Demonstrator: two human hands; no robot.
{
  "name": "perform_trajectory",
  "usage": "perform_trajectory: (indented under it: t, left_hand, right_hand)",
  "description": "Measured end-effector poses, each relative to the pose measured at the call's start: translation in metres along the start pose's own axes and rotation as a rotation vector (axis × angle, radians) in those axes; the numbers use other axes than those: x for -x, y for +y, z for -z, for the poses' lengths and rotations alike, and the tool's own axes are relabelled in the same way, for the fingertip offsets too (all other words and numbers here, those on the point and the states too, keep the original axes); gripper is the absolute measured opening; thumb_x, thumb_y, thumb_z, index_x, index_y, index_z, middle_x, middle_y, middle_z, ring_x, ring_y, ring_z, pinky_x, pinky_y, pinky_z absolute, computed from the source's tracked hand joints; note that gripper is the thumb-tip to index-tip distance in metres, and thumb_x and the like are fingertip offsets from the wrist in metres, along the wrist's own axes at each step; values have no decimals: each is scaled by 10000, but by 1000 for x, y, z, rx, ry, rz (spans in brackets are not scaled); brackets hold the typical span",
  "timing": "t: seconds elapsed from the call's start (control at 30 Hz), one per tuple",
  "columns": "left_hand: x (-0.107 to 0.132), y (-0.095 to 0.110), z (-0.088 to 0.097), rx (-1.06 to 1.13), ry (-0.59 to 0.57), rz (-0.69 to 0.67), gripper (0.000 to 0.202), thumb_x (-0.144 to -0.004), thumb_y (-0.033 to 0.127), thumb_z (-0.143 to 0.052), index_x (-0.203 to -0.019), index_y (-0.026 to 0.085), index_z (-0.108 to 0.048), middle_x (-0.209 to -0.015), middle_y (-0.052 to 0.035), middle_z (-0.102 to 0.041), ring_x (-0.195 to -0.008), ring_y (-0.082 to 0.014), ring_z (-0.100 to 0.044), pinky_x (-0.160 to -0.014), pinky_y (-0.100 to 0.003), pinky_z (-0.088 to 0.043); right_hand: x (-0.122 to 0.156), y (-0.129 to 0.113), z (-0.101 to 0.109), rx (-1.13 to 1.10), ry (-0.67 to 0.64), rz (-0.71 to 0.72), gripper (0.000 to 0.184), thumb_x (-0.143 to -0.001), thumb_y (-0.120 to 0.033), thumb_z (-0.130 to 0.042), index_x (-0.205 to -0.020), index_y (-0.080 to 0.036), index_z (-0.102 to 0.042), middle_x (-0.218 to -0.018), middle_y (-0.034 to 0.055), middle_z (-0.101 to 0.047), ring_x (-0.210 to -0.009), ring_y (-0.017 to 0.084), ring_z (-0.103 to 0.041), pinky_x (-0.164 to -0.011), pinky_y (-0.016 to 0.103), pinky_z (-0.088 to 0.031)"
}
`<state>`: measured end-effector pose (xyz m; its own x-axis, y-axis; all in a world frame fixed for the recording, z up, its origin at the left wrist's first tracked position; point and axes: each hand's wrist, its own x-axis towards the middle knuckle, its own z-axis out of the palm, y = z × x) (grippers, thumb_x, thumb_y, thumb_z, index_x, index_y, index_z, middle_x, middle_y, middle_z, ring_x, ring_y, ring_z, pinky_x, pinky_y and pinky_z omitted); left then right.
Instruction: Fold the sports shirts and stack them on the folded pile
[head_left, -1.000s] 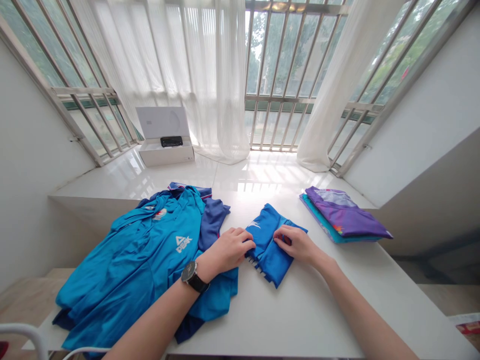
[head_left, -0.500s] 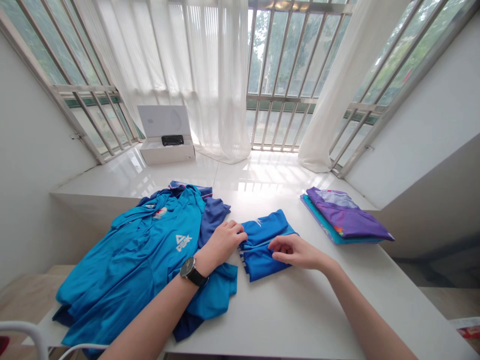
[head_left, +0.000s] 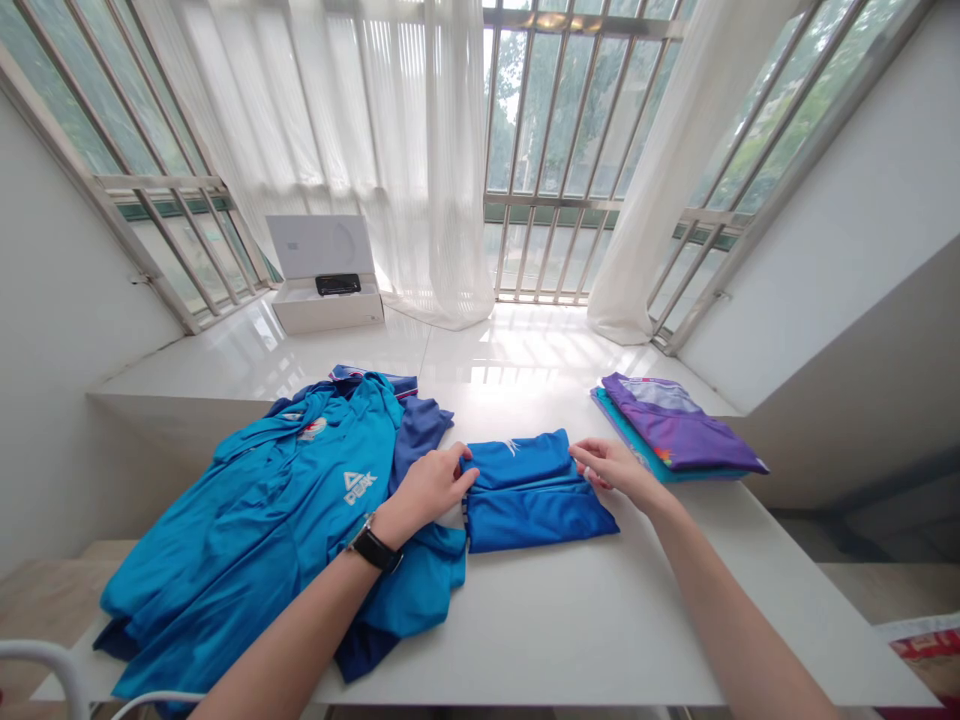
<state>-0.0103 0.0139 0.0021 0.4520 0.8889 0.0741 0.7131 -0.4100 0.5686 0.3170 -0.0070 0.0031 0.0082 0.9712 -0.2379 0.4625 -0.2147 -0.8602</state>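
A blue folded shirt (head_left: 532, 510) with a small white logo lies on the white table in the middle of the head view. My left hand (head_left: 433, 487), a black-strapped watch on its wrist, is closed on the shirt's left edge, thumb on top. At the opposite edge my right hand (head_left: 619, 468) pinches the cloth between thumb and fingers. Just left of the folded shirt, a loose heap of teal and navy shirts (head_left: 277, 530) spreads over the table, partly behind my left forearm. A neat stack of folded purple and teal shirts (head_left: 686, 430) rests beyond my right hand.
On the white window ledge stands an open white box (head_left: 328, 310) with a black object (head_left: 338, 285) in it. White curtains (head_left: 457, 180) hang before barred windows. A white curved tube (head_left: 45, 655) shows at the lower left, by the edge of the table (head_left: 570, 640).
My right hand has moved from over the blue shirt to its right edge and closed there. The shirt now lies straighter and wider, its lower right corner spread out. My left hand stays at the left edge.
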Motion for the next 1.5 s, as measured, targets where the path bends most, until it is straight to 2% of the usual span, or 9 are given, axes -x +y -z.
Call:
perform_trajectory:
  t: [0.1,0.23,0.4,0.63,0.9,1.07,1.23,1.4,1.5]
  left_hand:
    - [-3,-2,-3,147,23,8,231,-881,353,-578,-1033,190,-637,-732,-15,-667,-666,-175,-629,-636,-252,-441]
    - [-6,-3,-4,307,21,70,240,-853,345,-582,-1009,173,-639,-738,-11,-666,-642,-159,-626,-631,-246,-463]
    - [-7,-4,-5,319,-27,91,301,-859,337,-563,-1114,187,-617,-593,42,-622,-609,-167,-632,-630,-248,-465]
    - [-8,-8,-10,268,-17,54,362,-834,252,-562,-1190,202,-594,-581,55,-621,-592,-163,-635,-640,-245,-474]
    - [-9,-6,-9,452,-21,146,356,-836,295,-589,-1177,197,-570,-659,53,-609,-548,-134,-626,-560,-227,-487]
    - [-15,-9,-10,692,-108,226,432,-819,351,-657,-1202,181,-550,-692,39,-589,-620,-143,-642,-539,-226,-524]
    - [-21,-5,-8,704,-194,246,422,-861,415,-627,-1201,170,-586,-661,33,-563,-606,-140,-621,-471,-193,-479]
    - [-22,0,-10,661,-151,220,315,-812,363,-695,-1041,148,-672,-631,41,-531,-555,-123,-592,-479,-206,-490]
    - [-20,2,-12,752,-118,240,289,-808,311,-720,-1040,145,-670,-693,25,-574,-581,-124,-630,-530,-221,-527]
  right_hand:
    - [3,-7,-10,-37,-48,36,512,-757,-690,-639,-840,-185,-622,-692,-6,-602,-516,97,-460,-477,237,-347]
    - [3,-11,-18,9,-31,92,530,-757,-711,-620,-676,-196,-525,-605,-35,-491,-568,116,-443,-522,249,-329]
    - [-4,0,-14,99,-12,109,553,-776,-725,-567,-608,-206,-472,-564,-34,-477,-552,125,-442,-530,259,-336]
    - [-7,7,-12,355,51,117,473,-798,-616,-559,-563,-219,-457,-542,-17,-517,-569,156,-509,-542,266,-344]
    - [0,7,-9,489,163,93,423,-798,-614,-584,-657,-216,-567,-659,28,-646,-655,199,-596,-583,287,-379]
    - [-1,12,-11,463,187,89,367,-748,-566,-658,-674,-220,-561,-663,21,-646,-651,196,-594,-563,278,-374]
    - [-4,17,-11,441,181,119,380,-747,-574,-662,-683,-224,-530,-663,2,-628,-637,176,-572,-557,267,-371]
    - [-2,9,-14,534,250,215,319,-784,-497,-670,-721,-234,-501,-661,-23,-587,-623,167,-553,-559,271,-364]
    - [1,-4,-27,555,298,383,241,-866,-444,-613,-784,-233,-531,-765,4,-623,-701,181,-583,-641,295,-427]
